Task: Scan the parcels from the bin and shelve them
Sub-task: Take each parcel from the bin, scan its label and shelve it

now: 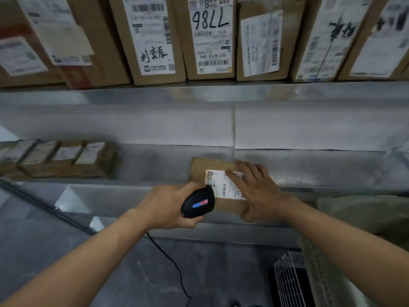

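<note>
A small brown cardboard parcel (203, 171) with a white label lies flat at the front edge of a metal shelf (143, 165). My right hand (256, 189) rests on top of it, fingers spread over the label and thumb at the parcel's near edge. My left hand (168, 207) grips a black corded barcode scanner (199, 202) with a red and blue light, its head pointed at the label from the left.
Several flat parcels (59, 158) lie in a row at the shelf's left. Upright boxes (152, 36) fill the shelf above. A white wire bin (290, 280) stands at the lower right on the grey floor. The scanner cable (168, 255) hangs down.
</note>
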